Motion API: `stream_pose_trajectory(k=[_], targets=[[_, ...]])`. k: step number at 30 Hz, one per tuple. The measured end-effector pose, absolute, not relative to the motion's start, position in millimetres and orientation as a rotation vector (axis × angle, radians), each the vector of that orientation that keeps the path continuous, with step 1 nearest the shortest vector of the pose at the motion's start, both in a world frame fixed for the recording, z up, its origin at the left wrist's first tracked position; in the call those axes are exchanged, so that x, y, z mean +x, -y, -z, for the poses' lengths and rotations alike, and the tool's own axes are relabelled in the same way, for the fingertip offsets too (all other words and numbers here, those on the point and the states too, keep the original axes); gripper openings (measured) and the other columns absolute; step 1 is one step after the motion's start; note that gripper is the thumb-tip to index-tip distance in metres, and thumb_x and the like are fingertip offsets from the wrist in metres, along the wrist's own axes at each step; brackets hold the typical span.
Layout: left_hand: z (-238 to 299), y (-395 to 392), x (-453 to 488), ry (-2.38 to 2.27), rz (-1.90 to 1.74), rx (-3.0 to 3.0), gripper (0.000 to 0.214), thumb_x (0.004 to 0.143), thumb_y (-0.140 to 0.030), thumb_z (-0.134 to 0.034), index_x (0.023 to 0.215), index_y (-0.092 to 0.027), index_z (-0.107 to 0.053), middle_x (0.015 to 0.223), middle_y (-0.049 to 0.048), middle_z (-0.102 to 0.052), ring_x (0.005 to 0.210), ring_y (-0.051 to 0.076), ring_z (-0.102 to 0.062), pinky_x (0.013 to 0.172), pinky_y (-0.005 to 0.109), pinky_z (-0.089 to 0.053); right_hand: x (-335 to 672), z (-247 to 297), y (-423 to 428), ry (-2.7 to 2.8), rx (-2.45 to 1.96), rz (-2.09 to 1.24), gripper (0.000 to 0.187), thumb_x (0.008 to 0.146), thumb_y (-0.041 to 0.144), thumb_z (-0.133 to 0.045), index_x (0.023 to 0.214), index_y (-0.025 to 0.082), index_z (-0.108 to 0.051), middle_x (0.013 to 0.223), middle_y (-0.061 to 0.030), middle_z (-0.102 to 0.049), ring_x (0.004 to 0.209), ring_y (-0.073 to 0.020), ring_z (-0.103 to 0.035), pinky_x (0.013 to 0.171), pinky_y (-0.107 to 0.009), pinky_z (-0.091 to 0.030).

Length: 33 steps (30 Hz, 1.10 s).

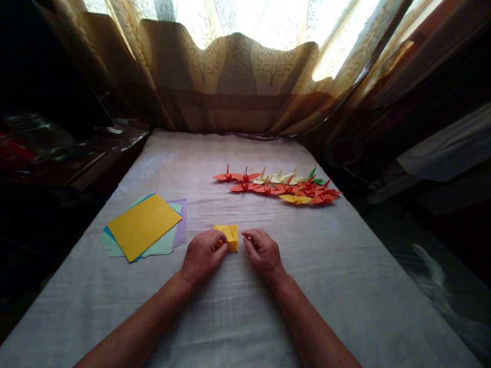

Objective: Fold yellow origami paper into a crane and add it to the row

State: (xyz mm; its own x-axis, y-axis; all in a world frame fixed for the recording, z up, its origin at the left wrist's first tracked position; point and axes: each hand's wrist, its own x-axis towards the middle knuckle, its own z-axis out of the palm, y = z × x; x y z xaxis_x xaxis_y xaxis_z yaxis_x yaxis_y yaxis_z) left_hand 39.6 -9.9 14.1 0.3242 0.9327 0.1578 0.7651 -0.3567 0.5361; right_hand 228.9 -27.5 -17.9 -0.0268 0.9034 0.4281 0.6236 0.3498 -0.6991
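A small folded piece of yellow paper (229,232) lies on the bed sheet, creased and partly covered by my left hand (204,254). The thumb and bent fingers of that hand grip its left side and lower edge. Just right of the paper, not touching it, is my right hand (264,253). Its fingers are curled, with a small gap between thumb and forefinger and nothing seen between them. To the left lies a stack of coloured paper sheets (143,225), yellow on top, with blue, pale green and purple edges sticking out below.
Several folded paper cranes (268,189), in orange-red, cream, yellow and green, stand in rows at the back right of the bed (184,163). A patterned curtain (238,92) hangs behind it. At the left is a dark table (95,153); clear plastic (433,276) lies beyond the right edge.
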Motion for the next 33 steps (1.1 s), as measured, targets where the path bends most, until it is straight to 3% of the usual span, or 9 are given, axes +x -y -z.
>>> stream_pose_trajectory(k=[14, 23, 25, 29, 33], targets=[[-19.6, -1.5, 31.2, -1.613, -0.628, 1.839, 0.010, 0.079, -0.030, -0.054, 0.084, -0.024, -0.061, 0.074, -0.0036, -0.071, 0.069, 0.016, -0.066, 0.063, 0.024, -0.044, 221.0, 8.7, 36.3, 2.031, -1.377, -0.278, 0.015, 0.089, 0.019, -0.057, 0.098, 0.022, -0.069, 0.094, -0.0060, -0.067, 0.089, -0.0194, -0.061, 0.081, -0.030, -0.048], [-19.0, -15.1, 24.7, -1.646, -0.656, 1.770, 0.012, 0.084, -0.034, -0.047, 0.087, -0.024, -0.054, 0.076, -0.0020, -0.074, 0.069, 0.018, -0.070, 0.058, 0.024, -0.045, 217.6, 5.3, 30.6, 2.030, -1.457, -0.227, 0.007, 0.086, 0.019, -0.061, 0.088, 0.022, -0.067, 0.095, -0.0059, -0.067, 0.091, -0.0207, -0.061, 0.083, -0.032, -0.047], [-20.1, -13.9, 25.5, -1.651, -0.645, 1.806, 0.012, 0.084, -0.033, -0.048, 0.088, -0.024, -0.055, 0.076, -0.0021, -0.074, 0.068, 0.018, -0.070, 0.060, 0.025, -0.045, 216.7, 6.5, 24.6, 1.968, -1.469, -0.229, 0.011, 0.084, 0.019, -0.061, 0.094, 0.020, -0.066, 0.098, -0.0078, -0.068, 0.093, -0.0224, -0.062, 0.085, -0.034, -0.048], [-20.8, -9.7, 26.5, -1.665, -0.643, 1.863, 0.012, 0.085, -0.032, -0.048, 0.090, -0.025, -0.056, 0.075, -0.0029, -0.074, 0.066, 0.018, -0.069, 0.061, 0.025, -0.046, 211.7, 8.4, 10.1, 1.902, -1.491, -0.271, 0.039, 0.081, 0.021, -0.064, 0.120, 0.019, -0.060, 0.111, -0.0106, -0.069, 0.101, -0.0243, -0.062, 0.090, -0.037, -0.049], [-18.9, -8.4, 25.0, -1.666, -0.656, 1.874, 0.013, 0.085, -0.033, -0.048, 0.091, -0.025, -0.055, 0.074, -0.0028, -0.073, 0.065, 0.018, -0.069, 0.061, 0.025, -0.046, 205.2, 5.9, -4.2, 1.951, -1.537, -0.315, 0.030, 0.081, 0.022, -0.066, 0.110, 0.020, -0.067, 0.105, -0.0093, -0.072, 0.097, -0.0236, -0.063, 0.089, -0.036, -0.047]])
